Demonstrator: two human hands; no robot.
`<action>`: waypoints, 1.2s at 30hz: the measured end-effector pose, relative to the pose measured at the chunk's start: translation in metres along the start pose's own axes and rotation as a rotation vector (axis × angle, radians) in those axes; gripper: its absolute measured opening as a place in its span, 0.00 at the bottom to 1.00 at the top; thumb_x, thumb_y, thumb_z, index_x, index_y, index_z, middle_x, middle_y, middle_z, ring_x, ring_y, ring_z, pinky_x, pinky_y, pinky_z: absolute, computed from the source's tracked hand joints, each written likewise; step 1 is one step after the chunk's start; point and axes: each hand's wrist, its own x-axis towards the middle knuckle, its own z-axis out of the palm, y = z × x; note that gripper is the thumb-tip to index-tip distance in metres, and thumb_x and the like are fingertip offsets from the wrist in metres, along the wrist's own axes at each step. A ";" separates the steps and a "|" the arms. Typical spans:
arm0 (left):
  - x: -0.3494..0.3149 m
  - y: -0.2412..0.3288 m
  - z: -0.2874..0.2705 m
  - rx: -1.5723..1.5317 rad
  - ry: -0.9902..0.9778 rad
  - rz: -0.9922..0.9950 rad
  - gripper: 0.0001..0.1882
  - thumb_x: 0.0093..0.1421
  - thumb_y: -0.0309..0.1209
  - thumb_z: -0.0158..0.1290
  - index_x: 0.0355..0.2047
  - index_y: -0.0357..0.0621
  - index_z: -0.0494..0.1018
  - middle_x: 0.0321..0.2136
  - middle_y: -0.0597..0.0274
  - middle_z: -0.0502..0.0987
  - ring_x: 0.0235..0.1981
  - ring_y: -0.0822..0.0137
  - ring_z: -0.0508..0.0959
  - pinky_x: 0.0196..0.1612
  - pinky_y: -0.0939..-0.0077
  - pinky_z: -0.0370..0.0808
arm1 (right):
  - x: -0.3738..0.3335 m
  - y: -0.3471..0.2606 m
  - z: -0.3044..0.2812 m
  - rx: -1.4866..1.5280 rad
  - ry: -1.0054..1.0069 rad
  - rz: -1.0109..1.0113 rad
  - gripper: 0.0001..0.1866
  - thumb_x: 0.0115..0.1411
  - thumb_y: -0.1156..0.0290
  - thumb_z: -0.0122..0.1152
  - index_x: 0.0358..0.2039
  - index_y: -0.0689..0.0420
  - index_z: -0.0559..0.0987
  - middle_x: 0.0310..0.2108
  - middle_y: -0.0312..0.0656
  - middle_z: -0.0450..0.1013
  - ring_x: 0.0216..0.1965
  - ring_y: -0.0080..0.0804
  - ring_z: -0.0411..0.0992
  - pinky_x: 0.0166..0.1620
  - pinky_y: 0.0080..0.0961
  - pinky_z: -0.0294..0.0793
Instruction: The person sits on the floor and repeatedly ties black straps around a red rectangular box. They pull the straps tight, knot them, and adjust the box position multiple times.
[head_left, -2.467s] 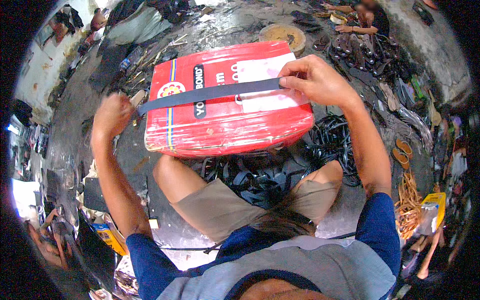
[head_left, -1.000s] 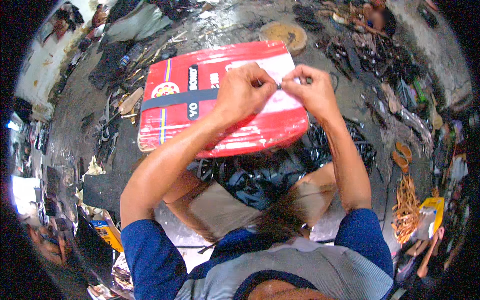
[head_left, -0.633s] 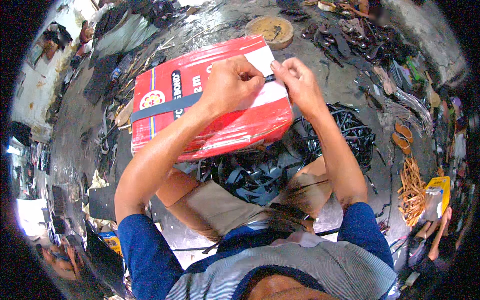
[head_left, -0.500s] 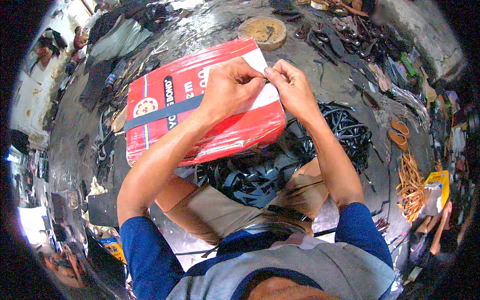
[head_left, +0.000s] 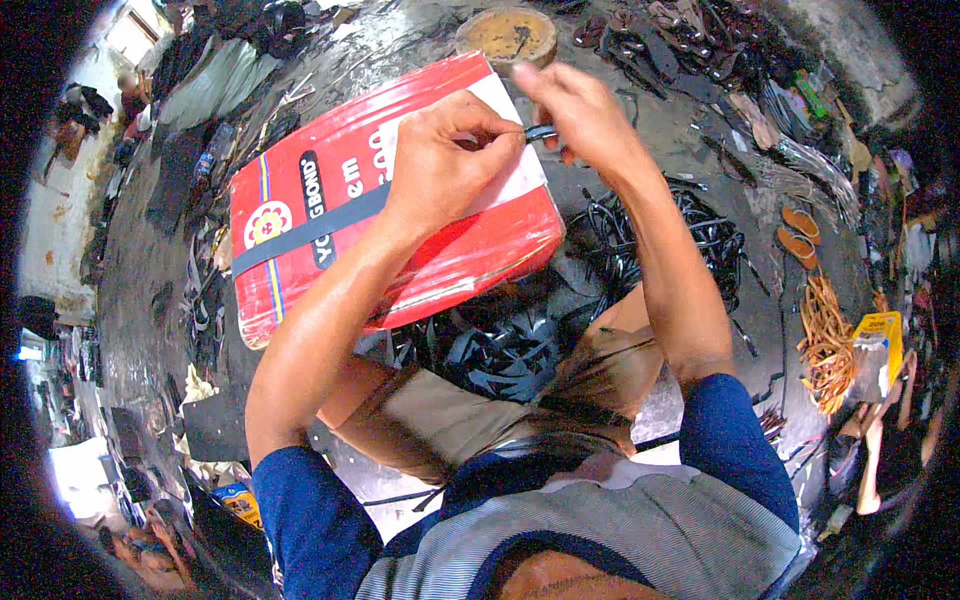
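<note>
A red box (head_left: 345, 195) with a white side and a flower emblem lies tilted in front of me. A flat dark strip (head_left: 310, 232) crosses its top and passes under my left hand (head_left: 450, 155). With thumb and forefinger, my left hand pinches a short bent piece of black strip (head_left: 541, 132) at the box's white edge. My right hand (head_left: 588, 118), slightly blurred, is just beyond that edge, its lower fingers curled round the other end of the piece. Whether this piece joins the strip on the box is hidden by my left hand.
A heap of dark strips (head_left: 505, 355) lies between my legs, and tangled black strips (head_left: 685, 240) lie to the right. A round block (head_left: 507, 38) stands beyond the box. Brown strips (head_left: 828, 345), orange sandals (head_left: 798, 238) and a yellow box (head_left: 878, 350) are further right.
My hands have come apart slightly, and a black strip now shows between them. The right hand has moved up and turned. In the picture, the box sits a little further left.
</note>
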 end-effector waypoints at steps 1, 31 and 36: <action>0.000 -0.001 -0.001 0.002 0.007 0.002 0.04 0.54 0.26 0.64 0.28 0.37 0.83 0.25 0.63 0.81 0.26 0.74 0.80 0.32 0.78 0.78 | 0.007 -0.006 0.010 -0.313 0.095 -0.169 0.26 0.67 0.45 0.57 0.30 0.59 0.78 0.21 0.42 0.75 0.20 0.29 0.73 0.25 0.31 0.72; 0.010 0.006 -0.006 0.087 -0.033 -0.026 0.01 0.54 0.23 0.63 0.26 0.39 0.82 0.28 0.62 0.81 0.32 0.72 0.80 0.36 0.75 0.79 | -0.073 0.454 0.104 -0.550 0.164 0.237 0.17 0.61 0.61 0.60 0.27 0.63 0.82 0.30 0.60 0.78 0.34 0.62 0.79 0.39 0.50 0.78; 0.009 0.000 -0.006 0.035 -0.040 0.036 0.02 0.53 0.21 0.62 0.24 0.39 0.82 0.27 0.60 0.81 0.30 0.71 0.80 0.33 0.75 0.77 | -0.076 0.424 0.099 -0.543 0.160 0.311 0.15 0.60 0.67 0.55 0.28 0.67 0.81 0.30 0.66 0.77 0.37 0.64 0.79 0.42 0.55 0.77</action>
